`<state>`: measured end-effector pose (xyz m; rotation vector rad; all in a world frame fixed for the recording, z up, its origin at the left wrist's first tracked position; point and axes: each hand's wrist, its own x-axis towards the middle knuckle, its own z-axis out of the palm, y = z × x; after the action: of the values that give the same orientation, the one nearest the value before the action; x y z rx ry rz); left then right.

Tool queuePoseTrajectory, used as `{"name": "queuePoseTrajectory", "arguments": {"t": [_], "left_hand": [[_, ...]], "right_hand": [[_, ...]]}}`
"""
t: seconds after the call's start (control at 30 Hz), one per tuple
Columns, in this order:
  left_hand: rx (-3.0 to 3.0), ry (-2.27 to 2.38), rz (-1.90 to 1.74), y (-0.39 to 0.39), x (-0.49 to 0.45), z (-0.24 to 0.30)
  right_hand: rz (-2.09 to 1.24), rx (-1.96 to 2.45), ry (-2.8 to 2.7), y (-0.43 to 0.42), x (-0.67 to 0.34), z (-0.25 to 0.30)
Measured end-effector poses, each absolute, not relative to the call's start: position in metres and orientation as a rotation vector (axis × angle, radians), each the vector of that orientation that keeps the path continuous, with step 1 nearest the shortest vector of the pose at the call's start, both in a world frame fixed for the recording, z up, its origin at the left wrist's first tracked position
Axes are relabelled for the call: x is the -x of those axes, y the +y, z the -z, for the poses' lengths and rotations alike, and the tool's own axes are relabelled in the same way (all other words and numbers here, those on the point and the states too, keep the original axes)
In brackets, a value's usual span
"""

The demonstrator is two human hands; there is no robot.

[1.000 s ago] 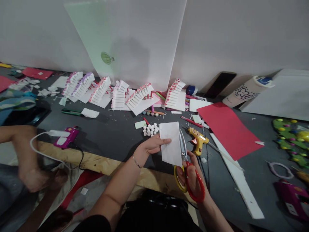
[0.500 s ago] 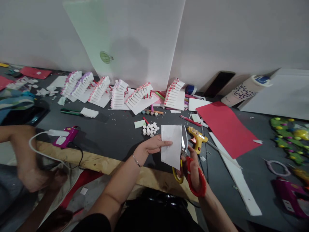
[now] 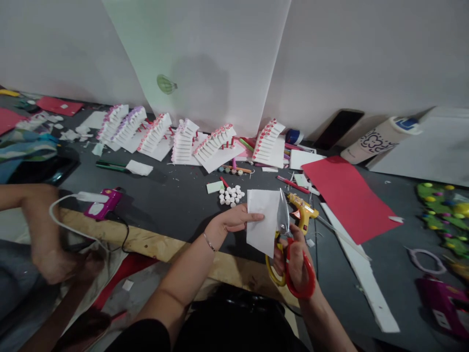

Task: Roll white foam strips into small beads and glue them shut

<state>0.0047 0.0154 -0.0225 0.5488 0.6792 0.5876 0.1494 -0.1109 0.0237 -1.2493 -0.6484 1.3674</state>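
Note:
A small white sheet of paper is pinched by its left side in my left hand, thumb lying on top. My right hand grips a pair of scissors with one red and one yellow handle. The scissor blades point away from me and lie along the paper's right edge. Just beyond the paper sits a cluster of small white round pieces, beside a pale green slip. A yellow glue gun rests to the right of the blades.
Stepped white models with red and purple tips line the wall. Red paper, a white strip, a bottle and a phone are on the right. A purple power socket and another person's arm are on the left.
The scissor handles have come closer together and the blades sit nearer the paper's right edge. The left hand keeps its hold. The whole view has shifted slightly.

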Motion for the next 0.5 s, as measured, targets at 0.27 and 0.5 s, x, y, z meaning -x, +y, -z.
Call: {"name": "queuePoseTrajectory", "arguments": {"t": [0.27, 0.5], "left_hand": [[-0.547, 0.617, -0.570, 0.018, -0.010, 0.019], [-0.261, 0.587, -0.838, 0.018, -0.025, 0.007]], "right_hand": [[-1.187, 1.239, -0.925, -0.104, -0.179, -0.024], [-0.908, 1.443, -0.978, -0.109, -0.188, -0.002]]}}
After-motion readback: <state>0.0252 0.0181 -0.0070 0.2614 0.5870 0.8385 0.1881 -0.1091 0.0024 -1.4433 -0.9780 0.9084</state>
